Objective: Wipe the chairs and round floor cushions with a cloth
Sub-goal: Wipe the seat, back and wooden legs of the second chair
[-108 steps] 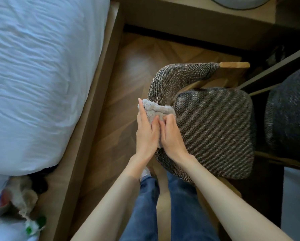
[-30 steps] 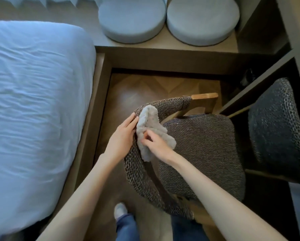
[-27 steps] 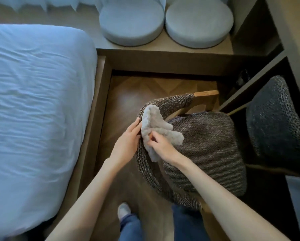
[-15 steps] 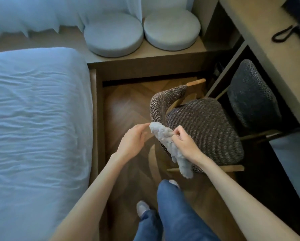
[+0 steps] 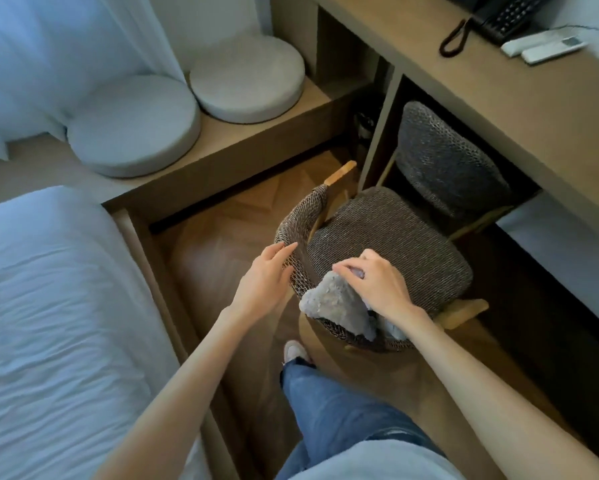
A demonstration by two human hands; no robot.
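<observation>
Fluffy grey cloth (image 5: 336,306) lies bunched at the near edge of the chair (image 5: 395,237) seat and drapes over the woven rim there. The right grip (image 5: 377,285) is curled down on top of it, fingers bent and clutching the pile. The left grip (image 5: 263,278) is released, fingers nearly straight, touching the outer side of the backrest (image 5: 293,221) at the chair's left edge.

Judging by how it folds and sags, the cloth is light, limp and soft. It will probably bunch rather than slide flat, so a palm spread over its middle should drive it better than a pinch at one corner. The chair looks light enough to shift under a push, so bracing the rim seems wise.

Further off, a second chair (image 5: 447,157) is tucked under the tabletop (image 5: 481,84) and would likely need pulling out by its back. Farthest, two round floor cushions (image 5: 135,126) sit touching on the raised wooden ledge (image 5: 256,140) by the curtain; they look padded and yielding, easy to lift by the edge
</observation>
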